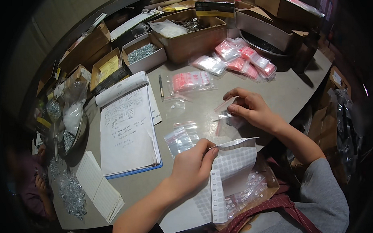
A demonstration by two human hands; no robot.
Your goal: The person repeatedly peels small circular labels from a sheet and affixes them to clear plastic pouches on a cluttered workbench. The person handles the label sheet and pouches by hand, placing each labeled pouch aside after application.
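My left hand (193,162) is closed, pinching the top edge of a sheet of round white stickers (235,160) over my lap. A narrow strip of printed round labels (217,197) lies against that sheet. My right hand (254,110) is curled at the table's near right, thumb and fingertips on a small clear zip bag (223,106). More small clear bags (182,138) lie flat just beyond my left hand. One clear bag with a small white round piece (176,106) rests farther off. Below the sheet, an open carton (271,180) holds bagged white round pieces (248,188).
An open notebook (127,131) and a pen (161,88) lie left of the bags. Red-printed bag packs (191,81) sit at the middle and far right. Boxes of metal parts (142,53) line the back edge. Bagged hardware (72,194) lies at left, with a person's hand (40,184) beyond.
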